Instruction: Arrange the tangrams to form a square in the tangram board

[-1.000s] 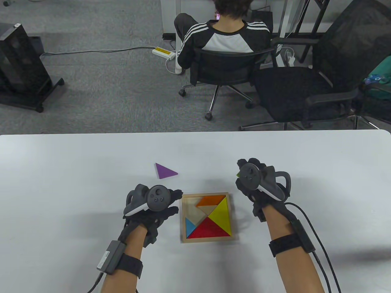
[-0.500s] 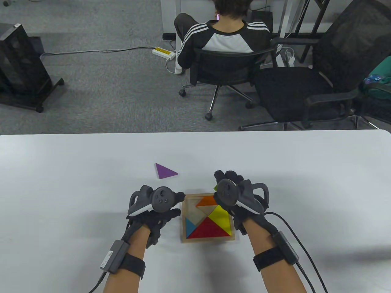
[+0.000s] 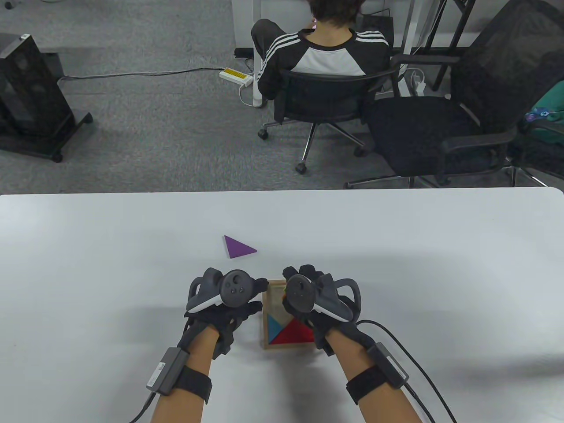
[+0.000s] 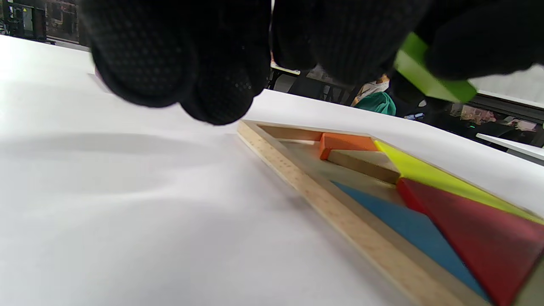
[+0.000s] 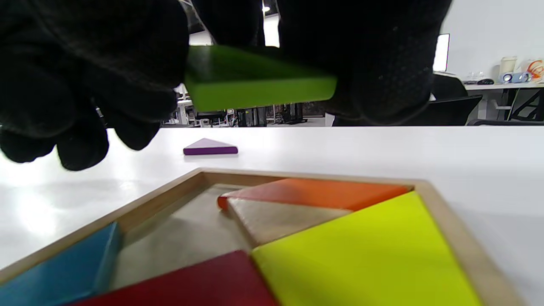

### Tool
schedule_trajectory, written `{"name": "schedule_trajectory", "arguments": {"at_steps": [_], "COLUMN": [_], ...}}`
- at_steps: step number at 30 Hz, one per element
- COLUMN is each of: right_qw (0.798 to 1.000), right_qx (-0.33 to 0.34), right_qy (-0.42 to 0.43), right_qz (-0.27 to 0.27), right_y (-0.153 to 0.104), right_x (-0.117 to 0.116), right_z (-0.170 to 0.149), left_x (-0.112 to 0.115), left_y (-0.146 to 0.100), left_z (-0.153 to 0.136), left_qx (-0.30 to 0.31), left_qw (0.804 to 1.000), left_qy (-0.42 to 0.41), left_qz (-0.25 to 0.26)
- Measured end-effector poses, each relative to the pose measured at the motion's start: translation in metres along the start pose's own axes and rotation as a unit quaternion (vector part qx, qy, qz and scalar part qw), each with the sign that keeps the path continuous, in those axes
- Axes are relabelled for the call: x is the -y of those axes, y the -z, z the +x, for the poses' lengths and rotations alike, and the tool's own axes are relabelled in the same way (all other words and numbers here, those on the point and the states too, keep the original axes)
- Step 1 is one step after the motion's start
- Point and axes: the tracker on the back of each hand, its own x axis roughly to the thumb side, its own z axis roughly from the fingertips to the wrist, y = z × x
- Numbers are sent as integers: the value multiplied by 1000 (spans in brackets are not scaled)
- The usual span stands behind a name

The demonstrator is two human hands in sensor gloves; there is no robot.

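The wooden tangram board point(image 3: 267, 326) lies near the table's front edge, holding orange point(image 5: 314, 193), yellow point(image 5: 361, 250), red point(image 3: 293, 332), blue point(image 3: 274, 327) and plain wooden point(image 5: 276, 217) pieces. My right hand point(image 3: 304, 293) hovers over the board's upper part and pinches a green piece point(image 5: 255, 78) a little above it. My left hand point(image 3: 229, 295) rests on the table against the board's left edge point(image 4: 314, 191), fingers loosely curled and holding nothing. A purple triangle point(image 3: 237, 246) lies loose on the table beyond the board.
White table point(image 3: 110, 246) stretches wide on both sides. Beyond its far edge a person sits with their back turned on an office chair point(image 3: 321, 101); a second black chair point(image 3: 454, 128) and a black stand point(image 3: 31, 97) are on the carpet.
My right hand has carried the green piece leftward and nearer, from the right of the board to above its upper part. My left hand shifted slightly toward the board's left edge.
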Motion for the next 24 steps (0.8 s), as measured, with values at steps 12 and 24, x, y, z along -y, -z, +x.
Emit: {"name": "schedule_trajectory", "arguments": {"at_steps": [12,24], "right_qw": [999,997], "right_qx": [14,5], "right_qy": [0,-43], "right_qz": [37,60], "right_y": [0,1], "right_x": [-22,-35], "right_z": [21,33], "left_x": [-2,-3], "left_y": [-4,-6], "left_z": [-10,-16], "left_qx": [-24,-34], "left_qw": [1000,999], "left_qy": [-6,-13], "left_qz": [0,-3]}}
